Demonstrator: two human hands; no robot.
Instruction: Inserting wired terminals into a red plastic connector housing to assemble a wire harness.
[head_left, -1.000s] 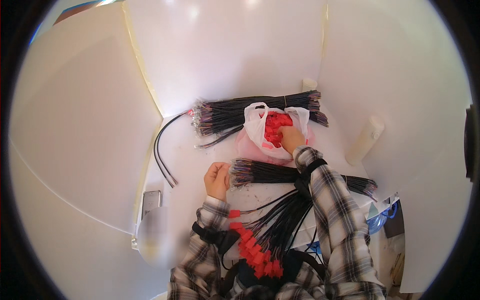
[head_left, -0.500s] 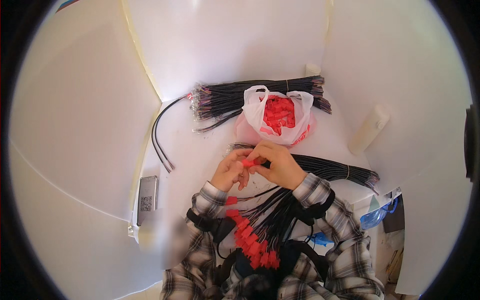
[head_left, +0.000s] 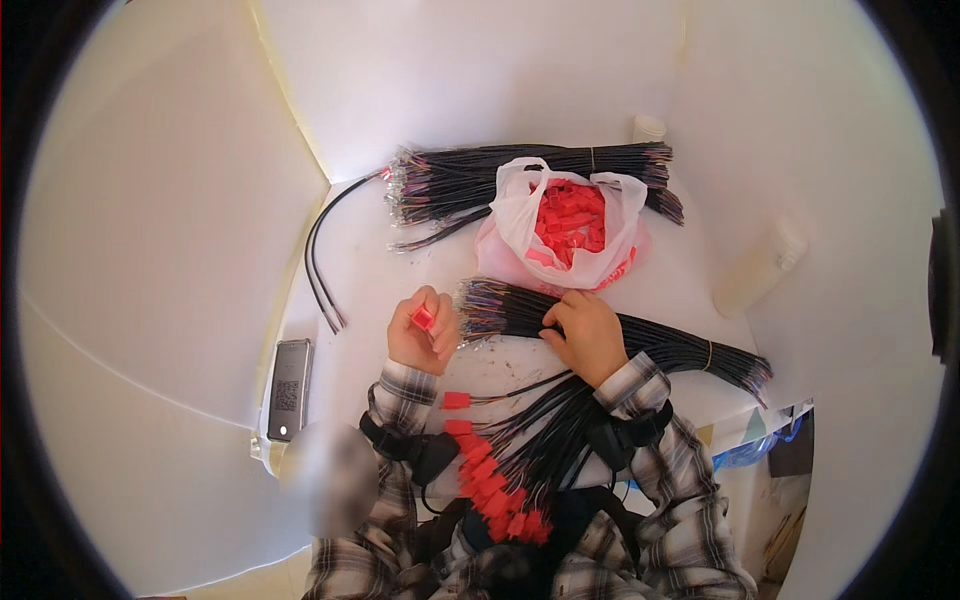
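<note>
Honestly, with the boxy red plastic housing (head_left: 423, 318) pinched in the left hand (head_left: 420, 344), the long black cable bundle (head_left: 675, 347) at its 3 o'clock is best picked singly by the right hand (head_left: 588, 337), grip unclear.

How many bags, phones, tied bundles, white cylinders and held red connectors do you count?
Bag: 1
Phone: 1
Tied bundles, back and front: 2
White cylinders, near and far: 2
Held red connector: 1
Total: 7
</note>
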